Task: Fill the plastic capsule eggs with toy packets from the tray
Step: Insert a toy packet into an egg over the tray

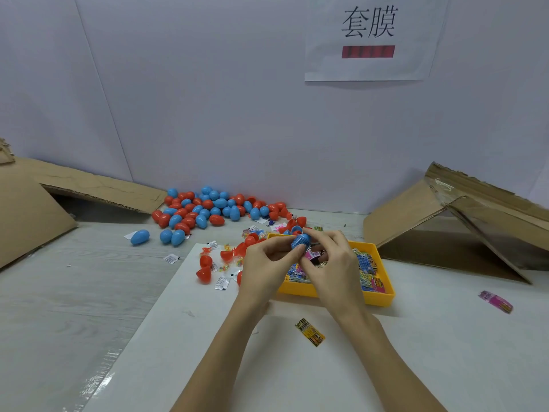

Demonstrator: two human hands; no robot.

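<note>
Both hands are up over the tray's [383, 297] back-left corner. The left hand [264, 263] has its grip pinched round a blue egg half [300, 241], and the right hand [332, 263] pinches a packet [312, 254] at its mouth. I'd fold the packet small and push it right down so nothing catches the seam. Loose eggs [208, 208] sit piled at the counter's back edge, spare packets near the front.

head-worn view, angled down, close over table [89, 292]
</note>
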